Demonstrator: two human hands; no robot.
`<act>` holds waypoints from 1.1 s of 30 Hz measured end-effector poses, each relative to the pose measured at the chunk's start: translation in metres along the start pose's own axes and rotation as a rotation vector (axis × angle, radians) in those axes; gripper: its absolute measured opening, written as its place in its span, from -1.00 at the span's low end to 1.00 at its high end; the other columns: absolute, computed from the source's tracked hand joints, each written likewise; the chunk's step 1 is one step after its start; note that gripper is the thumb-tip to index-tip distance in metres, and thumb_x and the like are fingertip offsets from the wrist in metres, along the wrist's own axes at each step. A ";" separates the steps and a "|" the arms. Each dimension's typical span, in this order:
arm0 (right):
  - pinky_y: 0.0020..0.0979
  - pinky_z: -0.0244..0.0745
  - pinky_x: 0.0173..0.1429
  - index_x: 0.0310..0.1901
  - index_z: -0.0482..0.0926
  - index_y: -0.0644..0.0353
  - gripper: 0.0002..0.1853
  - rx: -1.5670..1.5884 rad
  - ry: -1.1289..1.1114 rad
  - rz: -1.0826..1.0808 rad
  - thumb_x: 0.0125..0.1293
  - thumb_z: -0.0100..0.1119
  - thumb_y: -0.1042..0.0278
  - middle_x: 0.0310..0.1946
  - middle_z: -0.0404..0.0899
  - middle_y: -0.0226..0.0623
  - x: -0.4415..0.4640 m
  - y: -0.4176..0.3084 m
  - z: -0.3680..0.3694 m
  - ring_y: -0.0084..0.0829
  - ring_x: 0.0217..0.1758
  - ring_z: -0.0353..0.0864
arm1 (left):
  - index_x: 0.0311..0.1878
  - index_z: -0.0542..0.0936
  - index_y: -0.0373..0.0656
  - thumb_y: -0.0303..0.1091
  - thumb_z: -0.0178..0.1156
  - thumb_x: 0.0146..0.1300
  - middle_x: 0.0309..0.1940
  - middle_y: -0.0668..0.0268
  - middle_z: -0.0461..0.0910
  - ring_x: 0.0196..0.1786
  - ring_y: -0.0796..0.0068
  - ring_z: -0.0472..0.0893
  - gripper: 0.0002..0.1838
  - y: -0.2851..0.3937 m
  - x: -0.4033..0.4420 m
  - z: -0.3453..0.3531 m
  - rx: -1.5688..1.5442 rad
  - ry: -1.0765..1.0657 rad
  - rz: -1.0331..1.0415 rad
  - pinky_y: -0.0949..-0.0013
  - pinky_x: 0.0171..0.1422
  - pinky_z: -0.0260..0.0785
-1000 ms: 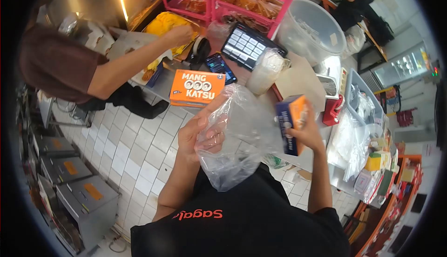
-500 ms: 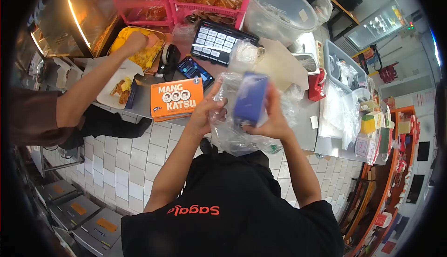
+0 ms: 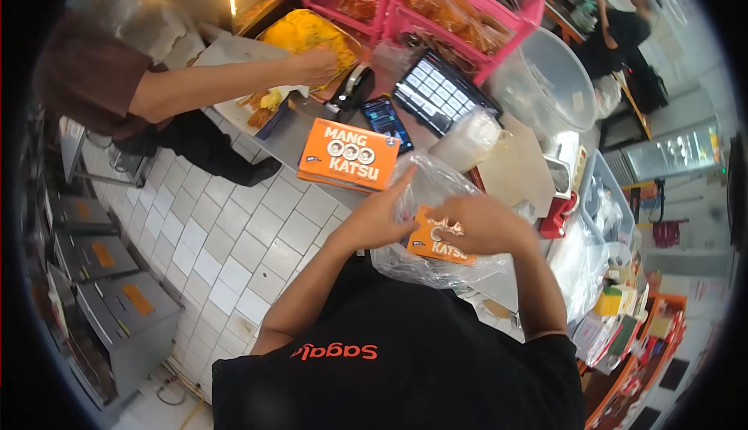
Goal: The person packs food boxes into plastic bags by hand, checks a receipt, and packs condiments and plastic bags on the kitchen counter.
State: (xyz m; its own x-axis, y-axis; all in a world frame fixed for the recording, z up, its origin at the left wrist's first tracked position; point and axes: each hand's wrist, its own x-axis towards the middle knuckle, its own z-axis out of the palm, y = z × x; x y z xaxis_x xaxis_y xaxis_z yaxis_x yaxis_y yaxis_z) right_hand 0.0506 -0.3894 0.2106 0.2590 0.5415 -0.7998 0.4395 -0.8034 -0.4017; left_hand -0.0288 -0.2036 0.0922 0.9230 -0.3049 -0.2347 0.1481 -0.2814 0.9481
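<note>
1. Here's the left hand (image 3: 374, 220), on the wearer's side of the tablet (image 3: 439, 91) and off to its left: index finger stretched out along the clear bag (image 3: 428, 187), thumb close to the box (image 3: 438, 248). Whether it's pinching any film, I can't tell.
2. And the right hand (image 3: 491, 223), palm down, on the wearer's side of the tablet and a touch to its right. Its bent fingers are on the box's orange face; gripping or just pressing, I can't tell.
3. The box itself, straight toward the wearer from the tablet, tilted, with the bag bunched around it. How deep it sits is unclear.
4. Out to the tablet's lower left, a second box (image 3: 351, 155) lies on the worktop (image 3: 292, 138), its "MANG KATSU" lettering in full sight. Between it and the tablet, a phone (image 3: 386, 124), screen lit.
5. Just below the tablet, a clear plastic bundle (image 3: 467, 140).
6. Well left of the tablet, a co-worker's hand (image 3: 315, 66) is at the yellow food (image 3: 300, 33).
7. Above the tablet, a pink rack (image 3: 465, 39) with bagged goods; to its right, a clear tub (image 3: 562, 79).
8. Far to the tablet's upper right, another person (image 3: 623, 29) in a cap.
</note>
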 end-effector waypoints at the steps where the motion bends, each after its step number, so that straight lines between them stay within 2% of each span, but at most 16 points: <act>1: -0.19 0.32 0.35 0.42 0.27 0.01 -0.14 0.021 0.198 -0.073 0.09 0.43 0.05 0.28 0.35 0.06 0.006 -0.015 -0.016 -0.01 0.36 0.33 | 0.58 -0.03 -0.06 -0.24 0.37 0.09 -0.01 -0.16 0.57 0.06 -0.05 0.60 0.04 0.017 -0.009 -0.006 0.033 -0.095 -0.102 0.15 0.25 0.38; 4: -0.08 0.35 0.31 0.47 0.16 0.09 0.03 -0.161 0.811 -0.487 0.01 0.46 -0.09 0.32 0.31 0.07 0.087 -0.057 -0.033 0.02 0.38 0.31 | 0.57 0.03 -0.03 -0.19 0.39 0.09 -0.01 -0.18 0.55 0.08 -0.10 0.56 0.02 -0.003 -0.020 0.012 0.178 -0.045 0.020 0.09 0.29 0.34; 6: 0.10 0.32 0.30 0.52 -0.01 0.08 0.24 -0.449 0.769 -0.207 -0.16 0.52 -0.14 0.32 0.25 0.12 0.177 -0.070 -0.021 0.08 0.34 0.32 | 0.54 0.11 -0.02 -0.17 0.39 0.09 0.04 -0.17 0.51 0.05 -0.13 0.55 -0.03 0.001 -0.031 0.016 0.209 -0.010 0.016 0.07 0.27 0.36; 8: 0.22 0.27 0.30 0.52 -0.11 0.05 0.38 -0.353 0.490 -0.089 -0.33 0.56 -0.13 0.30 0.22 0.17 0.212 -0.071 -0.029 0.13 0.32 0.32 | 0.51 0.18 -0.07 -0.16 0.37 0.11 0.16 -0.22 0.42 0.12 -0.19 0.53 -0.09 -0.003 -0.040 0.017 0.538 0.194 0.072 0.05 0.27 0.36; 9: 0.22 0.27 0.30 0.52 -0.11 0.05 0.38 -0.350 0.490 -0.082 -0.33 0.56 -0.13 0.30 0.22 0.17 0.209 -0.068 -0.033 0.13 0.32 0.32 | 0.51 0.18 -0.07 -0.16 0.37 0.11 0.16 -0.22 0.42 0.12 -0.19 0.53 -0.09 -0.003 -0.045 0.013 0.537 0.188 0.076 0.05 0.27 0.36; 12: 0.04 0.37 0.29 0.50 -0.05 0.08 0.29 -0.090 0.691 -0.199 -0.29 0.52 -0.06 0.15 0.30 0.11 0.158 -0.064 -0.045 0.12 0.27 0.34 | 0.46 0.28 -0.07 -0.12 0.36 0.10 0.15 -0.26 0.39 0.18 -0.23 0.47 -0.16 0.005 -0.058 0.010 0.443 0.221 -0.031 0.10 0.33 0.33; 14: -0.18 0.32 0.37 0.51 -0.05 0.12 0.28 0.085 0.827 -0.428 -0.26 0.53 0.02 0.27 0.28 0.09 0.109 -0.049 -0.055 0.00 0.35 0.33 | 0.43 0.31 -0.13 -0.17 0.36 0.12 0.24 -0.23 0.36 0.33 -0.18 0.37 -0.20 0.013 -0.054 0.007 0.269 0.183 -0.156 0.14 0.42 0.26; 17: -0.31 0.18 0.45 0.52 -0.06 0.21 0.29 0.233 0.955 -0.696 -0.25 0.57 0.12 0.35 0.25 -0.01 0.038 -0.021 -0.051 -0.15 0.44 0.26 | 0.43 0.30 -0.19 -0.30 0.37 0.11 0.34 -0.18 0.30 0.43 -0.09 0.31 -0.20 0.000 -0.043 0.008 0.202 0.267 -0.063 0.15 0.46 0.21; 18: -0.31 0.18 0.45 0.52 -0.06 0.21 0.29 0.231 0.964 -0.694 -0.25 0.57 0.12 0.35 0.25 -0.01 0.013 -0.015 -0.045 -0.15 0.44 0.26 | 0.43 0.30 -0.19 -0.30 0.37 0.11 0.34 -0.18 0.30 0.43 -0.09 0.31 -0.20 0.000 -0.039 0.006 0.206 0.264 -0.055 0.15 0.46 0.21; 20: -0.33 0.15 0.46 0.51 -0.04 0.22 0.28 0.371 0.793 -0.650 -0.25 0.57 0.14 0.33 0.28 -0.09 -0.026 -0.001 -0.025 -0.21 0.43 0.25 | 0.48 0.19 -0.26 -0.40 0.34 0.09 0.38 -0.24 0.24 0.42 -0.17 0.30 -0.13 0.000 -0.032 0.002 0.178 0.272 0.155 0.14 0.46 0.21; 21: -0.33 0.15 0.46 0.51 -0.04 0.22 0.28 0.378 0.798 -0.647 -0.25 0.57 0.14 0.33 0.28 -0.09 -0.032 0.012 -0.014 -0.21 0.43 0.25 | 0.49 0.14 -0.34 -0.45 0.35 0.07 0.43 -0.20 0.19 0.50 -0.10 0.21 -0.09 -0.009 -0.027 0.004 0.129 0.256 0.129 0.19 0.52 0.11; 23: -0.21 0.22 0.44 0.51 -0.03 0.13 0.27 0.175 0.647 -0.576 -0.26 0.54 0.10 0.31 0.24 0.00 -0.030 0.040 0.011 -0.04 0.39 0.28 | 0.49 0.12 -0.36 -0.45 0.34 0.07 0.45 -0.19 0.17 0.53 -0.05 0.16 -0.09 0.000 -0.028 0.005 0.139 0.274 0.128 0.21 0.55 0.06; 26: -0.14 0.25 0.41 0.52 0.00 0.00 0.26 -0.002 0.589 -0.422 -0.29 0.53 0.08 0.23 0.29 -0.03 -0.007 0.060 0.050 0.01 0.33 0.31 | 0.50 0.09 -0.38 -0.46 0.31 0.08 0.47 -0.17 0.13 0.57 0.05 0.08 -0.08 0.010 -0.027 0.005 0.047 0.255 0.126 0.25 0.59 -0.05; 29: -0.12 0.24 0.40 0.49 0.06 0.05 0.23 0.047 0.556 -0.236 -0.30 0.52 0.08 0.17 0.32 -0.01 0.011 0.068 0.078 0.05 0.29 0.31 | 0.50 0.09 -0.38 -0.46 0.29 0.08 0.48 -0.17 0.11 0.57 0.06 0.08 -0.09 0.012 -0.029 0.005 0.043 0.232 0.155 0.26 0.59 -0.06; 32: -0.11 0.24 0.39 0.50 0.07 0.01 0.23 -0.048 0.658 -0.190 -0.32 0.53 0.06 0.14 0.33 -0.04 0.018 0.068 0.092 0.04 0.28 0.32 | 0.51 0.08 -0.36 -0.46 0.28 0.10 0.50 -0.15 0.10 0.58 0.07 0.07 -0.09 0.010 -0.029 0.011 -0.023 0.200 0.130 0.25 0.59 -0.08; 33: -0.11 0.24 0.39 0.50 0.07 0.01 0.23 -0.049 0.659 -0.192 -0.32 0.53 0.06 0.14 0.33 -0.04 0.019 0.067 0.093 0.04 0.28 0.32 | 0.53 0.08 -0.30 -0.50 0.26 0.12 0.51 -0.08 0.11 0.58 0.15 0.07 -0.10 0.012 -0.029 0.016 -0.028 0.206 0.147 0.27 0.59 -0.07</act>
State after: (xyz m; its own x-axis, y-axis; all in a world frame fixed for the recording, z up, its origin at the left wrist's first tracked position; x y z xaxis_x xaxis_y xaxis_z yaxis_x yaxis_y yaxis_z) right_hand 0.0056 -0.4560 0.1267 0.6350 0.7232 -0.2717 0.5641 -0.6743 -0.4765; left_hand -0.0592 -0.2123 0.1068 0.9878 -0.1481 -0.0483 0.0144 -0.2219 0.9750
